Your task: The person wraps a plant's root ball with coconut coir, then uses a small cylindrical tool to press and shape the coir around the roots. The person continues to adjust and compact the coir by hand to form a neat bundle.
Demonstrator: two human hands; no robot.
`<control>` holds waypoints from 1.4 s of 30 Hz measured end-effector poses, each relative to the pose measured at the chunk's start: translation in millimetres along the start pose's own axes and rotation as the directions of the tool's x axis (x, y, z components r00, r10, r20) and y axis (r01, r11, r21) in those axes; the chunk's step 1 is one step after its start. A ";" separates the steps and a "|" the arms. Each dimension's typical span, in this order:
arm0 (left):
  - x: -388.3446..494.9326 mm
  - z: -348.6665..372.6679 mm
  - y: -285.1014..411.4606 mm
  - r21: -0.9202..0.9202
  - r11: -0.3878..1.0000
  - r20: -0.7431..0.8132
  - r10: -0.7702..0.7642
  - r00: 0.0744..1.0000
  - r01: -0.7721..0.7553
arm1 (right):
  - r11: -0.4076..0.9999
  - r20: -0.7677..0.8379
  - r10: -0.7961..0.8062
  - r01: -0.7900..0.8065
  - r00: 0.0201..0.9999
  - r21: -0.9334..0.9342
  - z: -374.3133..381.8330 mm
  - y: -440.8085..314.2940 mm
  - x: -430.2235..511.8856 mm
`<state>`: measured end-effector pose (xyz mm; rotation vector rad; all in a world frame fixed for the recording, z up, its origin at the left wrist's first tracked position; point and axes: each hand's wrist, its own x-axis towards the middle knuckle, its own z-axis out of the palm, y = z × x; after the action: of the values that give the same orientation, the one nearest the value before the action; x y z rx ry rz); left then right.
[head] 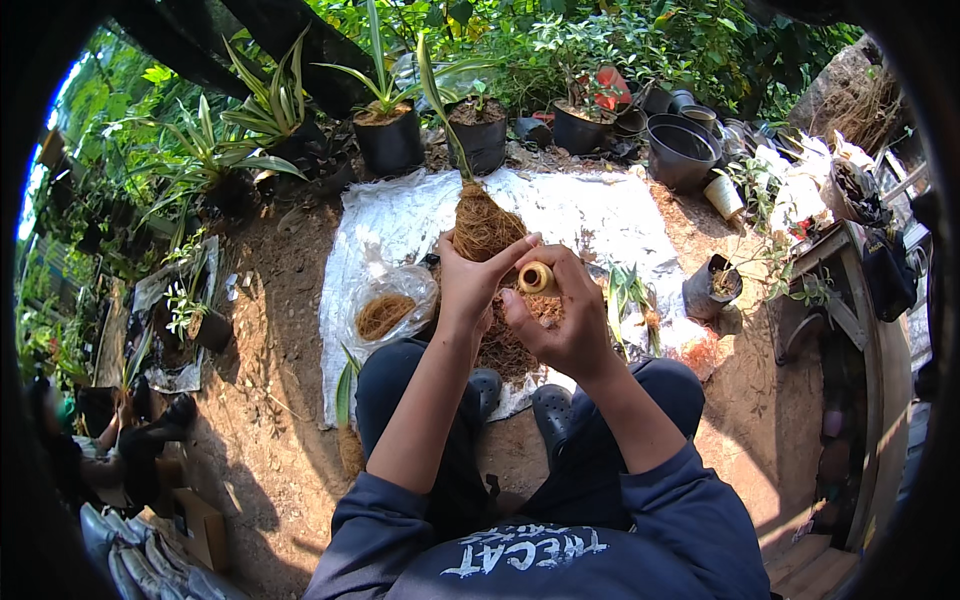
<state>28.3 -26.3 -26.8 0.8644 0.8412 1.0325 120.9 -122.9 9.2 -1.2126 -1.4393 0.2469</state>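
Observation:
My left hand point(466, 281) grips a fibre-wrapped root ball point(484, 225) from below. Long, narrow green leaves point(450, 127) rise from its tapered top and point away from me. Close beside it, my right hand point(566, 326) holds a yellowish spool point(533, 278), probably of thread, its hollow end facing up at me. Any strand between spool and root ball is too fine to make out. Beneath both hands, a heap of loose brown fibre point(506, 349) lies on a white woven sheet point(592, 202), partly hidden by my forearms and hands.
On the sheet, a clear plastic bag point(405, 289) of fibre sits left and a variegated plant point(624, 296) right. Another wrapped plant point(349, 450) lies by my left knee. Black-potted plants point(388, 142) line the far edge. A wooden frame point(855, 292) stands right; another person point(112, 450) sits far left.

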 end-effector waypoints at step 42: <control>-19.1 -19.0 31.6 -0.273 0.910 0.696 -0.038 0.717 0.313 | 0.456 0.237 0.677 -0.650 0.697 0.608 -31.9 33.3 21.4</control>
<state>-5.3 -32.1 -3.1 0.7296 0.0783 0.5875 169.2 -107.1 7.3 -1.0967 -0.6271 1.1839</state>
